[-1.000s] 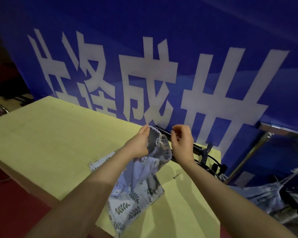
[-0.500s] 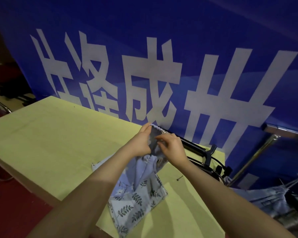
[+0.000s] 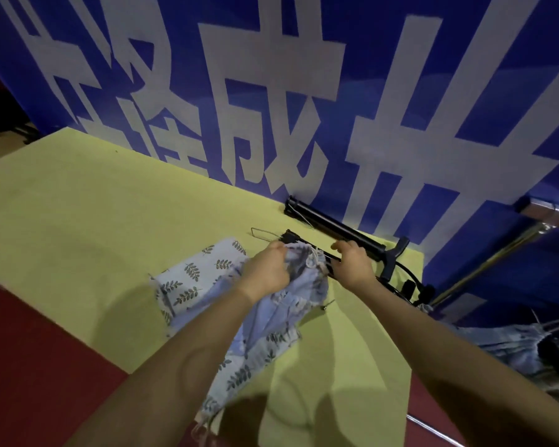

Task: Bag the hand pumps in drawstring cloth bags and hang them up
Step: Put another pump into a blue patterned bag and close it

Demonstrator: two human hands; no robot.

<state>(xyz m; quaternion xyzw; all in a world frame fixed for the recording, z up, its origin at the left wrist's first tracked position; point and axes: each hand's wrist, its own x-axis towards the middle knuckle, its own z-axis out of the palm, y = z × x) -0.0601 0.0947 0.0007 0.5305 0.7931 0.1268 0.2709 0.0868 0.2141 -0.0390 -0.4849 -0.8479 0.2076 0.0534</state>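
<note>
A yellow table (image 3: 78,204) fills the left and middle of the view, with red floor (image 3: 29,366) along its near left edge and a blue banner (image 3: 400,75) with large white characters standing behind its far edge. On the table left of centre lies a pale cloth bag (image 3: 191,279) printed with dark leaf sprigs, partly flat on the surface.

Just right of it, the left hand (image 3: 267,269) has its fingers curled into the gathered mouth of a second leaf-print bag (image 3: 271,343), which hangs down from that grip toward the near edge of the table; a white drawstring (image 3: 312,258) shows at the bunched opening. A thin wire piece (image 3: 263,232) lies on the table just beyond the left hand.

The right hand (image 3: 350,264) is curled round a slim black hand pump (image 3: 304,246) right beside the bag's mouth, its left end reaching past the left hand's knuckles. Whether the pump's end is inside the bag cannot be told.

Farther back, a second black pump (image 3: 342,230) with a T-handle lies along the foot of the banner. A small dark screw (image 3: 328,304) lies on the table near the right forearm. At the far right stands a metal rail (image 3: 484,269), with more pale cloth (image 3: 513,343) below it.
</note>
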